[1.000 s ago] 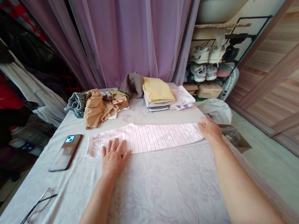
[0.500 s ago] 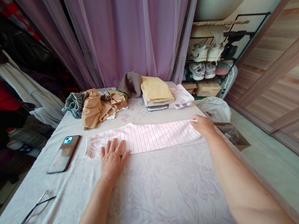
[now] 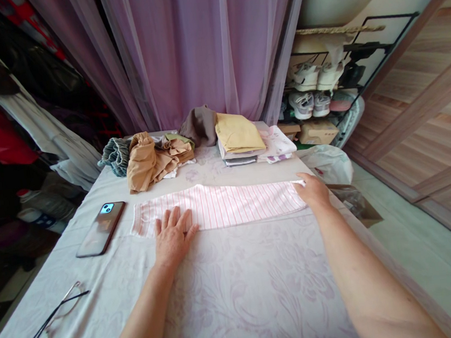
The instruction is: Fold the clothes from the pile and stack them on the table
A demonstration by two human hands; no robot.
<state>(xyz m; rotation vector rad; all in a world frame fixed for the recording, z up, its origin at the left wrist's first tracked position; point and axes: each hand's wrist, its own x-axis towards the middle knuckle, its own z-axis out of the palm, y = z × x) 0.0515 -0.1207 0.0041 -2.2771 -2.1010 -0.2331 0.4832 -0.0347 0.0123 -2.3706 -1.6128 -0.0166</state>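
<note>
A pair of pink-and-white striped pants (image 3: pixel 230 206), folded lengthwise into a long strip, lies crosswise on the cloth-covered table (image 3: pixel 255 290). Its banded end is at the left. My left hand (image 3: pixel 173 233) rests flat on the fabric near that end, fingers slightly spread. At the opposite end, my right hand (image 3: pixel 313 190) touches the corner of the pants, with thumb and forefinger parted around the edge.
A phone (image 3: pixel 101 229) and eyeglasses (image 3: pixel 44 330) lie at the left. Crumpled clothes (image 3: pixel 143 162) and a folded stack topped by a yellow garment (image 3: pixel 238 132) sit along the back. A shoe rack (image 3: pixel 322 87) stands beyond the right edge.
My right thumb and forefinger have loosened from their pinch on the pants' right end. My left hand stays flat on the fabric. The whole view has shifted slightly.
</note>
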